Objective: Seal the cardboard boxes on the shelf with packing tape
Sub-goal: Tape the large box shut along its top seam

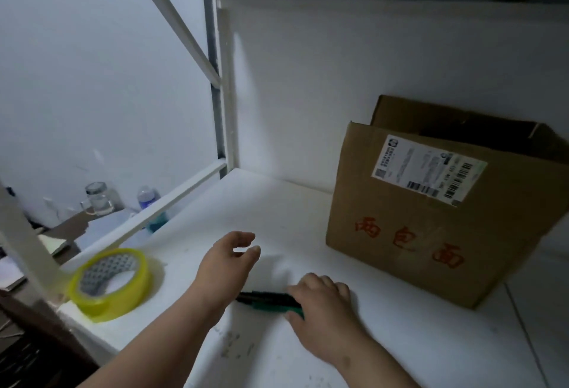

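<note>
A brown cardboard box (431,227) with a shipping label and red characters stands at the right of the white shelf (277,203), its top flaps raised and open. A roll of yellow packing tape (110,283) lies flat at the shelf's left front corner. My left hand (228,261) hovers over the shelf between tape and box, fingers loosely curled and holding nothing. My right hand (323,304) rests on the shelf and grips one end of a green and black utility knife (264,300) that lies flat in front of the box.
The upper shelf and white frame posts (224,86) hang close overhead and at the left. Beyond the frame, lower left, a desk holds a glass mug (98,200), a plastic bottle (147,197) and papers. A white back panel closes the shelf behind the box.
</note>
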A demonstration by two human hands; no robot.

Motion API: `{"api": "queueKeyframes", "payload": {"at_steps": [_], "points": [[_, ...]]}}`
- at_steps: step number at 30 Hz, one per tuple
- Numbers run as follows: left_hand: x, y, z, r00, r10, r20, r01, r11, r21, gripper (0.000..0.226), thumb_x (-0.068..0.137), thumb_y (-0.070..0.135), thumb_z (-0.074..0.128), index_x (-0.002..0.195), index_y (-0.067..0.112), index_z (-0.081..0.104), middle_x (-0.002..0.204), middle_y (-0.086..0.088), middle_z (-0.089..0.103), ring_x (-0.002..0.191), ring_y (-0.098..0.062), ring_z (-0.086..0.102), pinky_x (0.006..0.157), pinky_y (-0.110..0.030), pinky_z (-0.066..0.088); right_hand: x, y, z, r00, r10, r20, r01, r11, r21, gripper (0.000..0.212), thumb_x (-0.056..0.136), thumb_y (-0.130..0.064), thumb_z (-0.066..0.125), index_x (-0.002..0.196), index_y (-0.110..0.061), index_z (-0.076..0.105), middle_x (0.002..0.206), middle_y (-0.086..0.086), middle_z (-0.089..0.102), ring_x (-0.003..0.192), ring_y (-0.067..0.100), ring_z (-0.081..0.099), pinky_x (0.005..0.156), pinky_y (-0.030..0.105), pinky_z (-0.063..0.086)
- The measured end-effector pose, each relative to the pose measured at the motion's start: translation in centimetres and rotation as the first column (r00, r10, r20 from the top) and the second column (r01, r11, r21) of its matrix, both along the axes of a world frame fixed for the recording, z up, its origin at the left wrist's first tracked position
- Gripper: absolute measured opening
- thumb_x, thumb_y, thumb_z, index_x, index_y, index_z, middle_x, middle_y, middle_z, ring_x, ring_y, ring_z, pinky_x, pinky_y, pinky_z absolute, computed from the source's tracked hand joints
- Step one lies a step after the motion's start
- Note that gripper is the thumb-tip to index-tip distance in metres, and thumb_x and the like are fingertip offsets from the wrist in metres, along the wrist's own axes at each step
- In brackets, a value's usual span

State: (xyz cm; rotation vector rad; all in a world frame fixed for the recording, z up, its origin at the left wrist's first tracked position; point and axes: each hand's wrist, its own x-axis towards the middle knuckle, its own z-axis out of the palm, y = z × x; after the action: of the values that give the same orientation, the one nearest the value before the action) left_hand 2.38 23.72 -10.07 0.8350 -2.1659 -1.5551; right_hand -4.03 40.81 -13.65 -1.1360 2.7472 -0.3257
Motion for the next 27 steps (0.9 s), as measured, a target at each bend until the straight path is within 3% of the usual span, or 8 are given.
{"api": "queueKeyframes", "payload": {"at_steps": [2,6,14,18,20,22,24,27], "points": [[-1.1,-1.4,0.3,0.998,-0.058,0.009,0.058,0.998,-0.005,0.024,0.094,0.027,0.062,0.118,0.029,0.063,0.116,0.016,0.063,0.096,-0.005,0.063,0.062,-0.016,0.044,0.0,-0.7,0.5,0.998,-0.061,-0.021,0.061,0.998,0.005,0.031,0.096,-0.044,0.047,0.124,-0.032,0.055,0.118,-0.009,0.047,0.118,0.020,0.042,0.099,0.036,0.028],[-4.3,-1.0,0.5,0.983,-0.183,0.006,0.183,0.983,0.005,0.024,0.092,0.025,0.064,0.116,0.028,0.065,0.115,0.012,0.065,0.105,-0.012,0.061,0.085,-0.026,0.043,0.1,1.2,0.4,0.962,-0.268,-0.057,0.268,0.963,-0.011,0.029,0.095,-0.048,0.047,0.118,-0.032,0.056,0.113,-0.009,0.049,0.113,0.018,0.046,0.097,0.035,0.029],[-9.0,5.0,1.6,0.932,-0.357,-0.054,0.360,0.931,0.063,0.044,0.095,0.024,0.062,0.137,0.023,0.050,0.131,0.005,0.055,0.106,-0.013,0.055,0.087,-0.028,0.039,-0.6,10.7,0.0,0.724,-0.617,-0.309,0.657,0.753,0.037,0.028,0.079,-0.041,0.069,0.105,-0.031,0.067,0.099,-0.003,0.062,0.091,0.021,0.062,0.077,0.035,0.041],[-11.2,7.1,2.3,0.941,-0.316,-0.119,0.331,0.932,0.149,0.062,0.097,0.014,0.057,0.152,0.023,0.030,0.150,0.000,0.040,0.125,-0.018,0.049,0.092,-0.030,0.037,-1.2,15.3,0.4,0.621,-0.724,-0.300,0.774,0.626,0.092,0.049,0.080,-0.032,0.053,0.128,-0.033,0.057,0.118,-0.003,0.058,0.111,0.021,0.055,0.092,0.037,0.039],[-12.0,7.7,2.6,0.944,-0.301,-0.135,0.325,0.919,0.222,0.069,0.097,0.007,0.051,0.156,0.023,0.019,0.158,0.001,0.028,0.140,-0.020,0.036,0.102,-0.032,0.033,-1.8,16.1,0.8,0.483,-0.851,-0.207,0.829,0.520,-0.204,0.058,0.071,-0.028,0.062,0.129,-0.022,0.058,0.118,0.006,0.057,0.109,0.030,0.056,0.088,0.041,0.043],[-12.6,8.1,2.8,0.937,-0.321,-0.135,0.347,0.893,0.286,0.074,0.095,0.002,0.048,0.157,0.029,0.017,0.156,0.003,0.035,0.139,-0.020,0.039,0.112,-0.038,0.030,-3.2,16.6,1.8,0.418,-0.906,0.073,0.835,0.351,-0.423,0.072,0.078,-0.021,0.070,0.144,-0.014,0.040,0.138,0.013,0.045,0.126,0.034,0.045,0.101,0.047,0.040],[-12.8,8.5,3.1,0.919,-0.370,-0.137,0.394,0.874,0.284,0.073,0.091,-0.002,0.047,0.150,0.039,0.033,0.136,0.011,0.057,0.119,-0.015,0.056,0.107,-0.042,0.041,-4.7,16.8,3.0,0.506,-0.777,0.373,0.790,0.244,-0.563,0.088,0.082,-0.010,0.071,0.153,-0.022,0.020,0.152,0.009,0.034,0.138,0.029,0.037,0.110,0.046,0.037],[-12.3,8.9,4.0,0.902,-0.384,-0.196,0.427,0.861,0.275,0.060,0.090,-0.007,0.044,0.120,0.044,0.054,0.103,0.025,0.067,0.088,0.004,0.064,0.071,-0.021,0.046,-6.2,16.3,4.8,0.650,-0.508,0.564,0.716,0.162,-0.679,0.091,0.078,0.009,0.062,0.144,-0.042,0.025,0.134,-0.006,0.052,0.116,0.014,0.055,0.086,0.026,0.047]]}}
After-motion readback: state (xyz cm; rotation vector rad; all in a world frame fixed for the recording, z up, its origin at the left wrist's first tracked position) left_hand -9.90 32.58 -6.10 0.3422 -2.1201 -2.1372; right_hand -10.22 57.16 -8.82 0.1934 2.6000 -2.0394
